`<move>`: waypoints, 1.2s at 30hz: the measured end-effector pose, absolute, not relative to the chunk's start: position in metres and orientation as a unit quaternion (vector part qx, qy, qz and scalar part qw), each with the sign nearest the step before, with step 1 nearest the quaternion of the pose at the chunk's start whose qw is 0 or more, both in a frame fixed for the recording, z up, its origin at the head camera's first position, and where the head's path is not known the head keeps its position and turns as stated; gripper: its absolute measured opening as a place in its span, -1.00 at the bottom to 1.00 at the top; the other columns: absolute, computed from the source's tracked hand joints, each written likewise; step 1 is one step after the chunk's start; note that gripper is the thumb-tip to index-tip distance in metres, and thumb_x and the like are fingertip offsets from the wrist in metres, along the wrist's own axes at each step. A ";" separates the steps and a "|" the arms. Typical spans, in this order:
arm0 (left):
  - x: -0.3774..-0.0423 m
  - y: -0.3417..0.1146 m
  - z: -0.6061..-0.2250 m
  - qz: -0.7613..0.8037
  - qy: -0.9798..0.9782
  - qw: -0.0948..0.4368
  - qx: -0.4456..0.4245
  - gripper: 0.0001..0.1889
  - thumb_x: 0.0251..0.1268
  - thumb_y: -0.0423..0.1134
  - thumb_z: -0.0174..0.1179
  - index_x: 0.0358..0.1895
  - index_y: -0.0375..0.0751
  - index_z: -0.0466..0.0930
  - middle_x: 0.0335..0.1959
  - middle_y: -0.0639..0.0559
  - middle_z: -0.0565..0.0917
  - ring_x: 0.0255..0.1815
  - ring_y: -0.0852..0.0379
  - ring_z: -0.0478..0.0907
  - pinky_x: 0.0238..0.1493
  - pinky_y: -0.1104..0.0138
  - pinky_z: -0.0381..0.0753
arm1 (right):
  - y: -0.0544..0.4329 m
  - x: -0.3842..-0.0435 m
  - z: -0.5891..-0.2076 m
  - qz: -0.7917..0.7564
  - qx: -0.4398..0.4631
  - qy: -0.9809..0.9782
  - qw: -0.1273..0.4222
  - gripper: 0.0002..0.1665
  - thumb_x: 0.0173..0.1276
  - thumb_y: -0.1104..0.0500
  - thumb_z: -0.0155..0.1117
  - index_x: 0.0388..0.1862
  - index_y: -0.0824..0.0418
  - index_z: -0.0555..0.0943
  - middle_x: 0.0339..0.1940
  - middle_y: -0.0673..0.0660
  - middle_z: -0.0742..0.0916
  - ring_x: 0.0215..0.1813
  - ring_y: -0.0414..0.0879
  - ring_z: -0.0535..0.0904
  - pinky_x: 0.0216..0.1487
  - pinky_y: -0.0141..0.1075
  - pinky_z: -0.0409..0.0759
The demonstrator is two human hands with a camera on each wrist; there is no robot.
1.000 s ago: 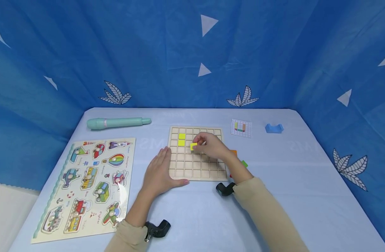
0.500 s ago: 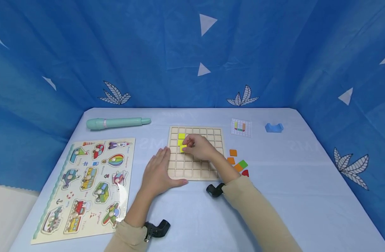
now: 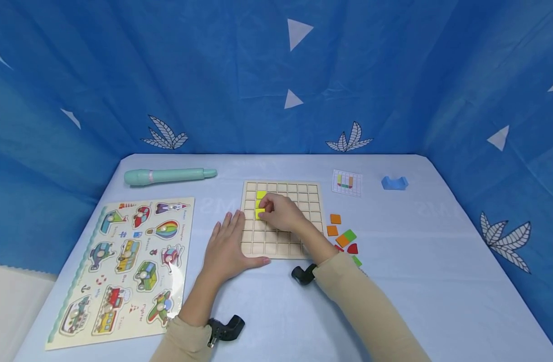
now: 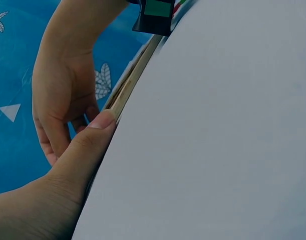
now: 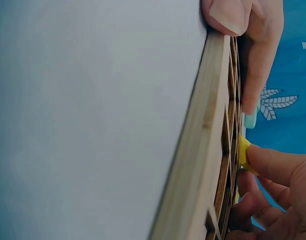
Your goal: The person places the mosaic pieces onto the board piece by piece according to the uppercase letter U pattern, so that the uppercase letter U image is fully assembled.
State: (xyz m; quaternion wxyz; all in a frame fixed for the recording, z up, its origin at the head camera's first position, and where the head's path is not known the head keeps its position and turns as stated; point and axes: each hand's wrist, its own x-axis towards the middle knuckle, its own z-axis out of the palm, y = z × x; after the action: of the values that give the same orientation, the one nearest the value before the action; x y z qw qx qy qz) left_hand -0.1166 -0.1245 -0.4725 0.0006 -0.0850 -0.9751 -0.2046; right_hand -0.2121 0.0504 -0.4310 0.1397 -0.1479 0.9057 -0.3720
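A wooden grid board [image 3: 283,249] lies at the middle of the table. The right hand [image 3: 283,213] pinches a yellow square tile [image 3: 260,213] between thumb and fingers, at the cell below two other yellow tiles in the same column. One of those, the upper yellow tile [image 3: 261,194], shows plainly; fingers partly cover the other. In the right wrist view the pinched tile [image 5: 244,151] stands tilted at the board's face. The left hand [image 3: 226,251] rests at the board's left side with straight fingers, its thumb along the front edge, as the left wrist view also shows on the board [image 4: 135,75].
Several loose tiles lie right of the board, among them an orange tile [image 3: 335,219] and a red piece [image 3: 352,249]. Behind are a pattern card [image 3: 347,183] and a blue holder [image 3: 394,183]. A vehicle puzzle board [image 3: 122,266] and a mint-green stick [image 3: 169,176] lie left.
The right hand has carried the yellow tile leftward over the board, down to the cell under the two yellow tiles. Its forearm has uncovered loose tiles at the right. The left hand stays put.
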 end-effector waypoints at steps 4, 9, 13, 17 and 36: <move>-0.117 -0.125 -0.473 -0.205 -0.975 -0.004 -0.082 0.48 -0.33 0.71 0.19 0.59 -0.26 -0.08 0.63 -0.12 0.00 0.67 -0.08 -0.16 0.63 -0.04 -0.14 | 0.049 -0.212 -0.430 -0.364 -0.150 0.909 0.139 -0.88 0.34 0.13 0.36 -0.22 0.03 0.58 -0.40 -0.01 0.61 -0.37 -0.14 0.48 -0.31 -0.33 0.45; -0.117 -0.125 -0.473 -0.205 -0.975 -0.005 -0.081 0.48 -0.33 0.71 0.19 0.59 -0.27 -0.08 0.63 -0.12 0.00 0.67 -0.08 -0.16 0.63 -0.04 -0.14 | 0.048 -0.212 -0.431 -0.353 -0.152 0.913 0.136 -0.89 0.35 0.12 0.36 -0.23 0.02 0.57 -0.40 -0.01 0.60 -0.37 -0.15 0.47 -0.32 -0.33 0.43; -0.117 -0.125 -0.473 -0.205 -0.975 -0.005 -0.080 0.47 -0.33 0.70 0.20 0.59 -0.27 -0.08 0.63 -0.13 0.00 0.67 -0.07 -0.16 0.63 -0.04 -0.14 | 0.048 -0.211 -0.432 -0.335 -0.160 0.920 0.127 -0.90 0.36 0.10 0.35 -0.22 0.01 0.59 -0.43 -0.02 0.59 -0.41 -0.16 0.46 -0.36 -0.34 0.41; -0.117 -0.124 -0.473 -0.206 -0.975 -0.004 -0.081 0.47 -0.32 0.69 0.20 0.59 -0.27 -0.08 0.63 -0.13 0.01 0.67 -0.07 -0.15 0.63 -0.03 -0.14 | 0.048 -0.210 -0.433 -0.318 -0.166 0.926 0.117 -0.91 0.36 0.08 0.35 -0.20 0.01 0.63 -0.44 -0.04 0.61 -0.43 -0.17 0.47 -0.39 -0.35 0.43; -0.117 -0.124 -0.472 -0.207 -0.975 -0.005 -0.080 0.47 -0.33 0.69 0.22 0.59 -0.28 -0.06 0.63 -0.13 0.00 0.67 -0.08 -0.16 0.63 -0.03 -0.14 | 0.057 -0.203 -0.424 -0.344 -0.165 0.918 0.107 -0.82 0.35 0.03 0.35 -0.10 -0.01 0.70 -0.39 -0.07 0.65 -0.36 -0.15 0.52 -0.33 -0.32 0.50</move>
State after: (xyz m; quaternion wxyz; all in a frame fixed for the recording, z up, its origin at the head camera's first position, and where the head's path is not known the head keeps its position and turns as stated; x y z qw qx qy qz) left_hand -0.1170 -0.1236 -0.4720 -0.0054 -0.0797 -0.9750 -0.2072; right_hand -0.2030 0.0566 -0.4237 0.1070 -0.1652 0.9181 -0.3441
